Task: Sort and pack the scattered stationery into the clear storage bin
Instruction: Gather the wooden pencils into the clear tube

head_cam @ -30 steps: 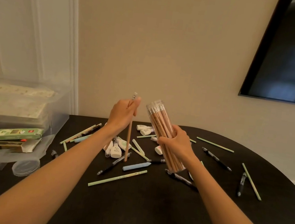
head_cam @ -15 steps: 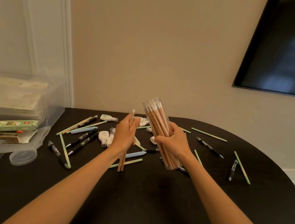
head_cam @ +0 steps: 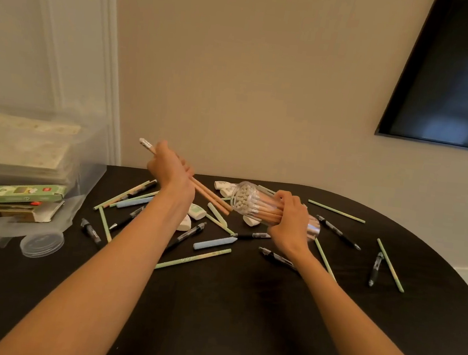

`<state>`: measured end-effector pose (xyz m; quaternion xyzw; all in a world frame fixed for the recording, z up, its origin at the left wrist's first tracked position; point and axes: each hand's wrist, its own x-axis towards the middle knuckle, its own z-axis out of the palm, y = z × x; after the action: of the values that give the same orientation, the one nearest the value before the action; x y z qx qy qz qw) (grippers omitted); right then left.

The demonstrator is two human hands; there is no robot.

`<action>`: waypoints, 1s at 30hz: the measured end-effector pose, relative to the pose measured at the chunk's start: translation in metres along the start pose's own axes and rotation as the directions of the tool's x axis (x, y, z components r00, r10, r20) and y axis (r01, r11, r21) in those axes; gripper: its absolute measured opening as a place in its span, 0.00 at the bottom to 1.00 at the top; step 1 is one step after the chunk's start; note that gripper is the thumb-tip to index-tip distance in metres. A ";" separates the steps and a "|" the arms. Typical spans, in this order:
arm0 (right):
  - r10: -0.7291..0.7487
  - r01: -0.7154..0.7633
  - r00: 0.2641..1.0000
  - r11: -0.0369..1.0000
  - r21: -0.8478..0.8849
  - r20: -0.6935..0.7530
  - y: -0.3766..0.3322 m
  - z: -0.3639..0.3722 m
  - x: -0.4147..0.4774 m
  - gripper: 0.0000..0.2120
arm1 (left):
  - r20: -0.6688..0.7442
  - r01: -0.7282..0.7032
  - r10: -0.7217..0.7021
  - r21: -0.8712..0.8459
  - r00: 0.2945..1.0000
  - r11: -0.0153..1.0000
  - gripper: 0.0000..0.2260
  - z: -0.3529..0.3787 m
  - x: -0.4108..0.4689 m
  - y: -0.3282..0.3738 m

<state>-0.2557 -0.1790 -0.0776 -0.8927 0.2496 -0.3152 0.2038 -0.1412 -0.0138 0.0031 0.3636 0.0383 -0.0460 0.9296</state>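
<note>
Two hands are up over a dark worktop (head_cam: 212, 306). The left hand (head_cam: 171, 170) has its fingers curled tight round a couple of wooden pencils (head_cam: 210, 197). These slant down to the right, and their low ends are right by the open mouth of a clear tube (head_cam: 243, 199). The right hand (head_cam: 292, 222) grips that tube round its middle. The tube is tipped on its side above the worktop. It is full of the same kind of pencils, with their eraser ends at the mouth.

The clear storage bin (head_cam: 89, 178) sits at the far left, well apart from both hands. Paper pads (head_cam: 17, 147) and a green box (head_cam: 15, 193) are in it. A round clear lid (head_cam: 42, 242) lies just beside it. Green pencils (head_cam: 193, 258), black pens (head_cam: 337, 231), blue sticks (head_cam: 213, 242) and small white things (head_cam: 197, 211) lie all over the worktop, under and around the hands.
</note>
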 end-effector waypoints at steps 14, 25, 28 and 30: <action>0.032 -0.034 0.999 0.996 0.079 0.022 -0.002 0.013 0.004 0.29 | -0.121 0.207 -0.235 -0.207 0.965 0.956 0.13 0.001 0.010 -0.015; -0.045 0.045 0.999 0.999 0.019 0.010 -0.006 0.018 0.003 0.30 | -0.108 0.260 -0.287 -0.210 0.952 0.942 0.13 -0.002 0.022 -0.014; -0.081 0.076 0.996 0.993 -0.095 -0.045 -0.007 0.014 0.000 0.29 | -0.131 0.215 -0.244 -0.200 0.961 0.956 0.11 -0.001 0.020 -0.013; -0.127 0.116 0.991 0.973 -0.198 -0.042 -0.008 0.014 -0.002 0.28 | -0.178 0.159 -0.175 -0.102 0.968 0.982 0.10 0.002 0.019 -0.016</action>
<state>-0.2456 -0.1685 -0.0841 -0.9130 0.2297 -0.3252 0.0885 -0.1239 -0.0279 -0.0085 0.3211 0.1577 -0.0883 0.9296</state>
